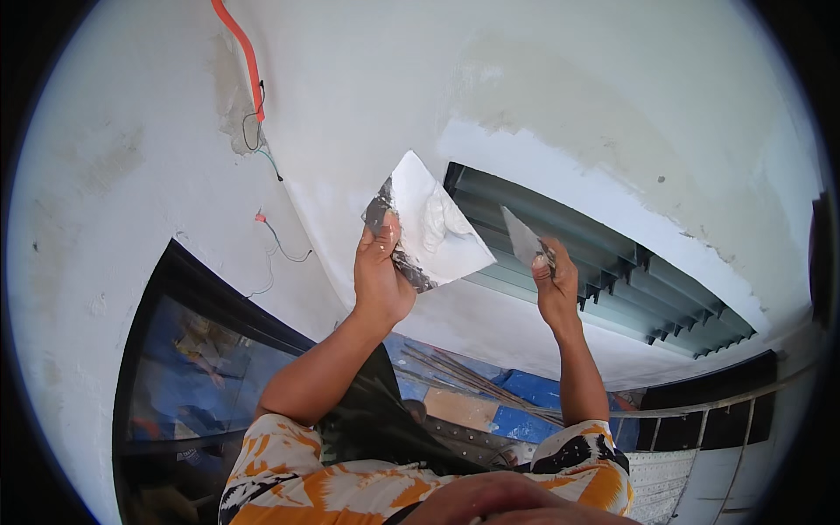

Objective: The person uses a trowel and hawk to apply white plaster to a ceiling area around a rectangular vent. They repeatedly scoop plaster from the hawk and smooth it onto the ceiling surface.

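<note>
My left hand grips the edge of a flat square board, its thumb on the top face. White putty coats most of that face and heaps up near the middle; dark grey patches show along the side by my hand. To the right, my right hand is closed around a putty knife, whose thin grey blade points up and left toward the board. Blade and board are apart. The knife's handle is mostly hidden by my fingers.
Behind the knife is a louvred window in the pale, patchily plastered wall. An orange conduit with loose wires hangs at upper left, above a dark-framed glass pane. Below are a metal rail, long rods and blue sheeting.
</note>
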Demonstrator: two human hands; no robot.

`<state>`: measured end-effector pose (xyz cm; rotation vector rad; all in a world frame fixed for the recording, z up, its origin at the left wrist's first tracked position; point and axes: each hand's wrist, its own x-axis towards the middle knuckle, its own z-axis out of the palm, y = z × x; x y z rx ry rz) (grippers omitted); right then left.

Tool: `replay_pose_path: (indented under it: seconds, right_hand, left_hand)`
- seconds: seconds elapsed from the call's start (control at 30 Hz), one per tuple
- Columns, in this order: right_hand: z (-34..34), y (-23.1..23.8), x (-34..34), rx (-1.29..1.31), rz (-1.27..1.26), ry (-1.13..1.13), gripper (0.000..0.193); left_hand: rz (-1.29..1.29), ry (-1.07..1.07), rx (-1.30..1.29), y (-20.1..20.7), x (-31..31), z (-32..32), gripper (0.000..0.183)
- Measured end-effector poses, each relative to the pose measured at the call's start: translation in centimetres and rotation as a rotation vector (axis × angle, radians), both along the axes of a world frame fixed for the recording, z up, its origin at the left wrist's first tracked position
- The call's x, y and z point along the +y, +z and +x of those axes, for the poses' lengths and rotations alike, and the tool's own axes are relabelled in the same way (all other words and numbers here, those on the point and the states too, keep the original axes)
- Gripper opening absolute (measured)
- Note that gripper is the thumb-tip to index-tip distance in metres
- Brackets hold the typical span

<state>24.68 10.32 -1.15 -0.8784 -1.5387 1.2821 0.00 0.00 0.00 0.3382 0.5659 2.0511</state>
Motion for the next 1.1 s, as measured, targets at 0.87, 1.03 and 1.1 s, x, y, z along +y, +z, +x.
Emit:
replay_pose_path:
  seconds: [0.87,1.03,1.1]
  right_hand:
    - [0.7,4.8,-5.1,0.913,-0.766,0.136,0.027]
    - [2.4,6.2,-4.1,0.995,-0.784,0.164,0.029]
    - [4.2,6.7,-2.8,1.089,-0.704,0.153,0.03]
  left_hand:
    - [0.633,0.334,1.548,1.3,2.8,4.7,0.045]
    - [0.372,0.403,1.745,1.3,1.6,3.4,0.051]
    - [0.231,0.371,1.704,1.2,0.9,3.1,0.033]
